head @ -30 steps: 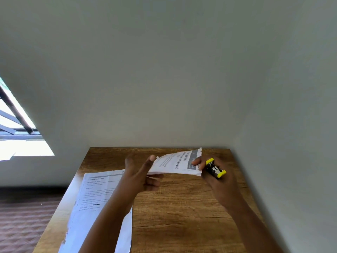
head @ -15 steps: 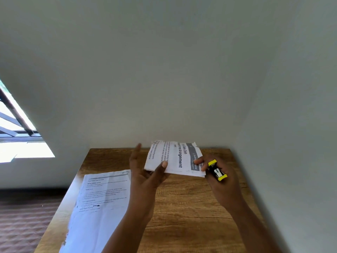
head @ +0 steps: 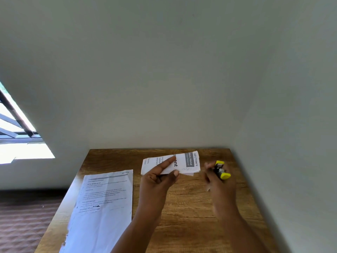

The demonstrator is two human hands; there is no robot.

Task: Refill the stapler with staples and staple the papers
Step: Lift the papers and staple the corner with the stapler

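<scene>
The left hand (head: 160, 177) pinches a folded printed paper (head: 184, 162) between thumb and fingers, above the far part of the wooden table (head: 191, 212). The right hand (head: 218, 178), motion-blurred, grips a small black-and-yellow stapler (head: 221, 170), just to the right of the paper and apart from it. A second printed sheet (head: 104, 203) lies flat on the table's left side.

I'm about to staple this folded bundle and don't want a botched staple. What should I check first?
1. Left hand grips the folded papers: ok.
2. Right hand holds the stapler: ok.
3. Stapler mouth around the paper edge: not ok, they are apart.
4. Stapler loaded: cannot tell.
5. Sheet edges aligned: not ok, one sheet pokes out underneath.
6. The flat sheet on the table belongs in the bundle: cannot tell.
</scene>
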